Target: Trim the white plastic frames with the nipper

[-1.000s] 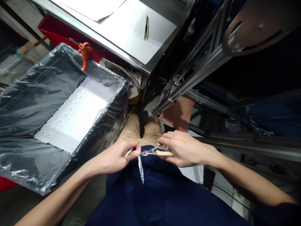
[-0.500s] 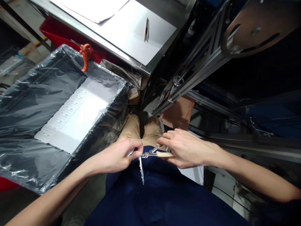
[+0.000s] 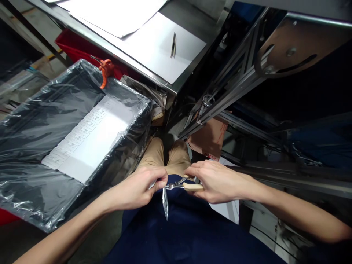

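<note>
My left hand (image 3: 140, 189) pinches a thin white plastic strip (image 3: 165, 202) that hangs down in front of my dark blue shirt. My right hand (image 3: 217, 179) grips small cutters (image 3: 183, 185) with pale handles. The metal jaws point left and meet the strip right at my left fingertips. Both hands are close together above my lap, over my tan trousers (image 3: 167, 156).
A black tray wrapped in clear plastic film (image 3: 41, 121), holding a white sheet of parts (image 3: 90, 135), sits to the left. An orange clamp (image 3: 104, 69) hangs on its far edge. A steel table (image 3: 154, 47) with a metal tool (image 3: 173, 39) lies ahead; an aluminium frame (image 3: 233, 88) stands right.
The view has tilted slightly, so everything sits a little lower in the picture. My hands stay together with the cutters at the strip; my left fingers have closed in nearer the jaws.
</note>
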The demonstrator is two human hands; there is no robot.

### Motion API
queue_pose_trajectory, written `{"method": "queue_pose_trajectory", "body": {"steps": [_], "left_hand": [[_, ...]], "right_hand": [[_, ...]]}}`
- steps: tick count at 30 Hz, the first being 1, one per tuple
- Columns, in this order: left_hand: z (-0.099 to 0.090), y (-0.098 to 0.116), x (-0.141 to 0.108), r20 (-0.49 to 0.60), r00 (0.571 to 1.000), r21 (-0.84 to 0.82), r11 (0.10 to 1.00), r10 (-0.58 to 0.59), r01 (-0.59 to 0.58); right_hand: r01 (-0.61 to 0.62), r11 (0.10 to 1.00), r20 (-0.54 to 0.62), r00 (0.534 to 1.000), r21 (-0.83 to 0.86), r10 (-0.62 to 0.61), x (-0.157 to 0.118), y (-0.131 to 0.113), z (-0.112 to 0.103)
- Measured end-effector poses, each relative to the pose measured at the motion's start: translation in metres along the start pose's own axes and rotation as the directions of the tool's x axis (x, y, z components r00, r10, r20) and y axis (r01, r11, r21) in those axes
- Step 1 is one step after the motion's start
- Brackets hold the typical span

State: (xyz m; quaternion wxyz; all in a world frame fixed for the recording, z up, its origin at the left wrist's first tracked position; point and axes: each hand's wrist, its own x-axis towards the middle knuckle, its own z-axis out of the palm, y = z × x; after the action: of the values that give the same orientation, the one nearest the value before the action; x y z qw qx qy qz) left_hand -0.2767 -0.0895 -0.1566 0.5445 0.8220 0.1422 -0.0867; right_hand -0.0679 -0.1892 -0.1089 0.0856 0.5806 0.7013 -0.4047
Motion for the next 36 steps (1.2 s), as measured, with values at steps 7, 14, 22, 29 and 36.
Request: {"method": "queue_pose_trajectory", "body": {"steps": [7,14,22,29,36], "left_hand": [[0.012,-0.006,-0.001,-0.079,0.997,-0.022,0.999,0.023,-0.025],[0.007,-0.001,-0.001,-0.034,0.999,0.038,0.999,0.035,-0.034],[0.005,0.006,0.004,0.022,1.0,0.027,0.999,0.018,-0.018],[0.008,0.005,0.002,0.019,1.0,0.015,1.0,-0.002,0.001],[0.01,0.004,0.004,0.005,1.0,0.009,1.0,0.003,-0.003]], "right_hand": [[-0.035,0.999,-0.014,0.999,0.0,0.035,-0.003,0.0,0.001],[-0.014,0.995,-0.026,1.0,-0.094,0.012,-0.003,-0.004,0.0],[0.116,0.958,-0.011,0.992,-0.263,-0.123,-0.001,-0.001,-0.013],[0.173,0.945,0.02,0.984,-0.277,-0.175,0.001,0.0,-0.019],[0.173,0.946,0.042,0.985,-0.273,-0.168,0.007,0.004,-0.018]]}}
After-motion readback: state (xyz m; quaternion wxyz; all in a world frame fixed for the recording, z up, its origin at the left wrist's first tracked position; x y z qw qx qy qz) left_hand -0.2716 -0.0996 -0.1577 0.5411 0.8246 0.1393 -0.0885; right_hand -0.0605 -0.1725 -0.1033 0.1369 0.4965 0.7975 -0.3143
